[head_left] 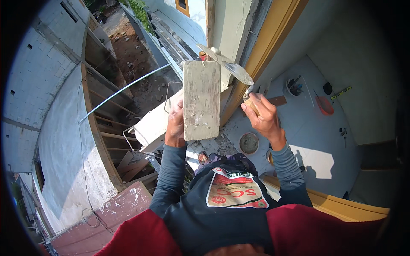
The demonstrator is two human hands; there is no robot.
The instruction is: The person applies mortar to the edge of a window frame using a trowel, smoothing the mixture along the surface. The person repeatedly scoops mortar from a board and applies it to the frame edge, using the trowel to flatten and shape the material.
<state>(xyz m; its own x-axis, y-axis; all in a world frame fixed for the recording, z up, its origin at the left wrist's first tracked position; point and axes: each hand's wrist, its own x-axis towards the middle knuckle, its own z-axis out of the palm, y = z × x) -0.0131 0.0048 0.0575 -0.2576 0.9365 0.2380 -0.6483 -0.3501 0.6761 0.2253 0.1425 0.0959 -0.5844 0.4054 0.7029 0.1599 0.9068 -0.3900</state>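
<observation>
Upright in front of me is a rectangular board (201, 100), pale and smeared with mortar. My left hand (176, 120) is closed on its left edge; part of the fingers and any handle are hidden behind it. My right hand (264, 112) is closed round the wooden handle of a trowel (239, 72). The trowel's metal blade slants up to the left, over the board's top right corner. A small lump of mortar sits near the blade's far end.
A pale ledge (156, 121) with bent wire loops lies left of the board, beside a drop to rubble ground (132, 55). An orange frame (273, 38) rises at right. On the tiled floor stand a mortar bucket (249, 144), a tool bucket (294, 86) and a spirit level (341, 92).
</observation>
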